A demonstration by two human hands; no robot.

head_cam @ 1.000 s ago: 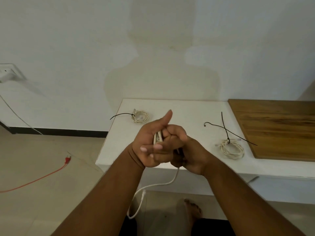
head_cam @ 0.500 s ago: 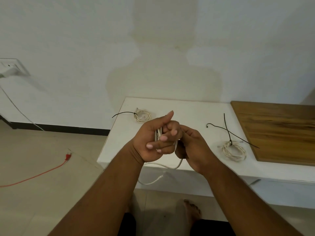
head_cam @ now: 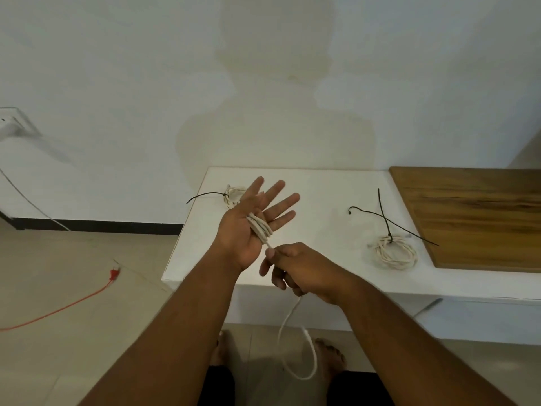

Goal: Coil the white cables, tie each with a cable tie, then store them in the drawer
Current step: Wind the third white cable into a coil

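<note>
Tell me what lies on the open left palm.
Loops of white cable cross the left hand; the tail runs to the right hand, which pinches it. Whether they wrap behind the hand is hidden.

The thin white cable (head_cam: 261,228) crosses my left hand (head_cam: 248,230) in several turns; where they pass behind it I cannot see. A stretch below vanishes inside my right hand (head_cam: 295,268), whose curled fingers pinch it. At the far left of the long white tabletop (head_cam: 322,194), my left hand covers part of the small white cable coil with a black tie (head_cam: 231,196). The brown wooden board (head_cam: 474,215) on the tabletop's right end is cut by the frame edge. Left of the tabletop, the thin red cord (head_cam: 58,309) runs out of view. Under the tabletop's front lip, a thin grey strip (head_cam: 427,307) is too small to identify.
</note>
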